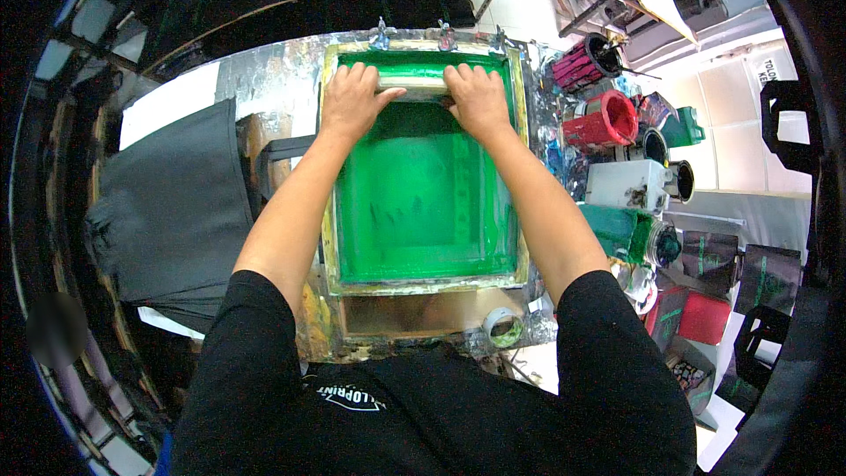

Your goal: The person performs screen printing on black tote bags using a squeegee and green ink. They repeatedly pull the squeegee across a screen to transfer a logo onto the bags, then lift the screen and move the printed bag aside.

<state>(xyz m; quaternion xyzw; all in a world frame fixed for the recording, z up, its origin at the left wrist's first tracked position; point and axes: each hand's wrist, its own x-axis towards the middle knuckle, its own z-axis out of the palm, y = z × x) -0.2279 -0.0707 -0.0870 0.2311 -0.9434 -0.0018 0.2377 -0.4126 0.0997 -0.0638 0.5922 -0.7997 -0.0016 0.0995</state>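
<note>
My left hand [354,99] and my right hand [478,101] grip the two ends of a squeegee [412,88], a wide bar with a pale wooden edge. Fingers curl over its far side, and the thumbs rest on the near side. The squeegee lies across the far end of a screen-printing frame [423,286] with a yellowish, ink-stained rim. Green ink covers most of the mesh [410,203], with a darker band just below the squeegee. The blade's lower edge is hidden from view. Metal clamps [381,37] stand at the frame's far edge.
Dark fabric bags [181,203] lie left of the frame, one strap reaching toward it. A tape roll [503,327] sits near the front edge. Along the right stand a red bucket [612,120], a white container [626,183] and a green-stained jar [621,233]. Racks of black bags [300,22] stand beyond.
</note>
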